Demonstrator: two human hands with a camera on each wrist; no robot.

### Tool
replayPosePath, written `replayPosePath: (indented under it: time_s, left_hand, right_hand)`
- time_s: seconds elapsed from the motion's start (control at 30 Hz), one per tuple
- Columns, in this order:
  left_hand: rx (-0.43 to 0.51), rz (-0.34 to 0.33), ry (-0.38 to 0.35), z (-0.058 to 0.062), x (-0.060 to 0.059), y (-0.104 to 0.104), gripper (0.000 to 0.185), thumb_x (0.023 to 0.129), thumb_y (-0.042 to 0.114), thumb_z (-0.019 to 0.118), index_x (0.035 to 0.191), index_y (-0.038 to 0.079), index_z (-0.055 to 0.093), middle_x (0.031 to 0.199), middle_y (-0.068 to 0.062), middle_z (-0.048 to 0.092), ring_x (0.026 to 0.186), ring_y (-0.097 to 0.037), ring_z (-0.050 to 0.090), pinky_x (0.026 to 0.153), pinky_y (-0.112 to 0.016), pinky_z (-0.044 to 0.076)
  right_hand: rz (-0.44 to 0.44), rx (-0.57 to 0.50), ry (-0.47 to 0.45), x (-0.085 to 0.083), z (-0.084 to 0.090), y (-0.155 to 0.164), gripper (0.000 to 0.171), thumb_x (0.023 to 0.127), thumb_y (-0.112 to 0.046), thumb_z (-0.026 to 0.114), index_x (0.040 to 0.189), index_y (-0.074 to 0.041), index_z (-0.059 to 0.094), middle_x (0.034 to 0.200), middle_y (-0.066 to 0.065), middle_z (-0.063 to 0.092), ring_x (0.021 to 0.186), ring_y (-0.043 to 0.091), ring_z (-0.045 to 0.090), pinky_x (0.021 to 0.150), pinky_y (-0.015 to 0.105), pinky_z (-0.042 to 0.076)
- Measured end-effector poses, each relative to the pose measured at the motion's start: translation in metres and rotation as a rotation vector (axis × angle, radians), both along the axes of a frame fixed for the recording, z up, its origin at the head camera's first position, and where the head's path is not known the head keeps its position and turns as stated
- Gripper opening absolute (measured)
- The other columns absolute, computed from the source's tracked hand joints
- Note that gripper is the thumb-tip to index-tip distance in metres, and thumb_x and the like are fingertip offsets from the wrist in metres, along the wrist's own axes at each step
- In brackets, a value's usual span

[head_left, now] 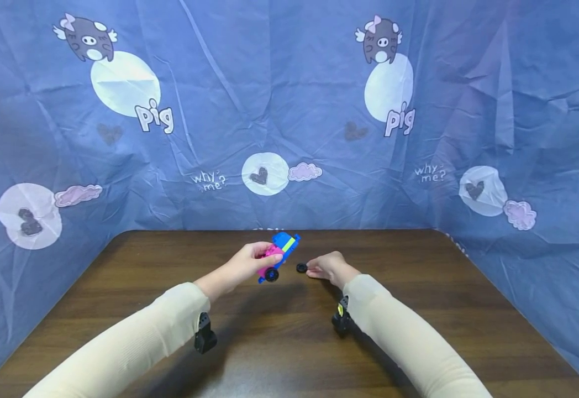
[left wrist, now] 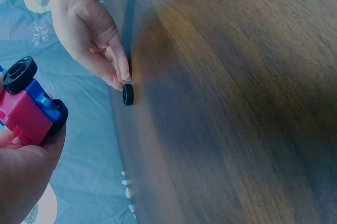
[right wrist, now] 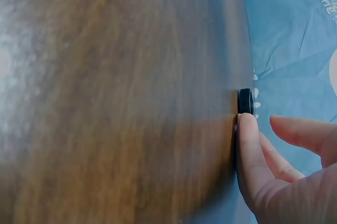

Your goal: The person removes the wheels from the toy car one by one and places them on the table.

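A small pink and blue toy car (head_left: pixel 285 241) with black wheels is held above the table in my left hand (head_left: pixel 242 265). Its pink body (left wrist: pixel 23 114) and two black wheels show in the left wrist view, while the hand covers part of it. A loose black wheel (head_left: pixel 301 267) lies flat on the tabletop to the right of the car. Fingertips of my right hand (head_left: pixel 332 267) touch the near side of this wheel (right wrist: pixel 245 101); the thumb (right wrist: pixel 300 131) stands apart from it.
The brown wooden table (head_left: pixel 279 354) ends at a far edge just beyond the hands. Behind it hangs a blue printed cloth (head_left: pixel 299 121), which also runs along both sides. A black camera is strapped at each wrist.
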State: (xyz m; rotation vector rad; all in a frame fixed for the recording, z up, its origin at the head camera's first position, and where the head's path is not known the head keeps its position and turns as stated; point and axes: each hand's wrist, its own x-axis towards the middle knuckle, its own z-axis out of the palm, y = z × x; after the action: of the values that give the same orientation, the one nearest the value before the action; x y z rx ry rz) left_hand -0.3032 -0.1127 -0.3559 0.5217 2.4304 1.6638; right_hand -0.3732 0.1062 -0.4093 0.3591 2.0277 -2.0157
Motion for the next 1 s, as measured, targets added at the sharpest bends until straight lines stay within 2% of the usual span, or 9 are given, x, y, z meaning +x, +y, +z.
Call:
replayPosePath:
  time_s: [0.2,0.3,0.43,0.53,0.63,0.77,0.83,1.0]
  left_hand:
    - [0.018,-0.005,-0.022,-0.002,-0.001,0.004,0.038,0.098,0.027,0.057,0.119,-0.005,0.057,0.1,-0.013,0.067,0.081,-0.01,0.062,0.073,-0.024,0.051]
    - [0.036,-0.024,-0.034,-0.004,-0.002,0.006,0.04,0.1,0.025,0.055,0.123,-0.008,0.055,0.106,-0.019,0.069,0.089,-0.022,0.068,0.077,-0.025,0.053]
    - [0.05,-0.051,-0.028,-0.005,-0.004,0.009,0.04,0.101,0.021,0.052,0.124,-0.012,0.052,0.11,-0.024,0.068,0.099,-0.028,0.068,0.081,-0.026,0.053]
    - [0.034,-0.039,-0.026,-0.004,-0.005,0.011,0.04,0.101,0.022,0.051,0.124,-0.011,0.051,0.109,-0.022,0.068,0.091,-0.019,0.067,0.078,-0.026,0.052]
    - [0.0,-0.016,-0.03,-0.003,-0.006,0.011,0.042,0.102,0.025,0.05,0.125,-0.009,0.05,0.108,-0.02,0.066,0.085,-0.012,0.062,0.074,-0.026,0.051]
    - [-0.043,0.0,-0.037,-0.003,-0.007,0.011,0.046,0.101,0.028,0.051,0.128,-0.009,0.048,0.099,-0.016,0.065,0.079,-0.011,0.059,0.069,-0.024,0.05]
    - [-0.072,-0.004,-0.029,-0.003,-0.007,0.011,0.046,0.101,0.028,0.051,0.126,-0.01,0.049,0.094,-0.013,0.064,0.075,-0.011,0.057,0.065,-0.024,0.049]
    - [-0.115,-0.017,0.025,-0.002,-0.009,0.013,0.04,0.101,0.026,0.051,0.12,-0.01,0.051,0.089,-0.009,0.061,0.073,-0.011,0.056,0.063,-0.025,0.048]
  right_hand:
    - [0.017,-0.001,0.005,0.002,0.001,0.007,0.027,0.086,0.011,0.061,0.111,0.019,0.056,0.074,0.012,0.065,0.058,0.012,0.064,0.072,0.029,0.059]
    - [0.03,-0.003,0.008,0.005,0.005,0.01,0.029,0.087,0.009,0.062,0.113,0.019,0.055,0.075,0.012,0.066,0.06,0.013,0.065,0.074,0.03,0.058]
    - [0.04,-0.002,0.0,0.008,0.013,0.014,0.036,0.087,0.007,0.062,0.119,0.019,0.052,0.083,0.016,0.066,0.063,0.015,0.066,0.077,0.031,0.058]
    - [0.063,0.002,0.0,0.012,0.019,0.015,0.038,0.088,0.006,0.063,0.122,0.02,0.05,0.088,0.019,0.067,0.066,0.016,0.067,0.076,0.031,0.058]
    - [0.096,0.008,0.008,0.017,0.024,0.013,0.038,0.088,0.005,0.063,0.121,0.02,0.05,0.101,0.028,0.067,0.073,0.02,0.07,0.076,0.032,0.058]
    - [0.182,0.033,0.043,0.023,0.028,0.01,0.034,0.089,0.004,0.062,0.118,0.021,0.054,0.114,0.035,0.062,0.078,0.022,0.07,0.078,0.033,0.058]
    - [0.24,0.051,0.072,0.025,0.029,0.01,0.031,0.09,0.004,0.061,0.116,0.02,0.056,0.114,0.035,0.062,0.078,0.022,0.07,0.079,0.034,0.058]
    - [0.357,0.067,0.122,0.033,0.034,0.016,0.03,0.09,0.007,0.058,0.117,0.02,0.056,0.119,0.037,0.059,0.09,0.029,0.07,0.085,0.038,0.056]
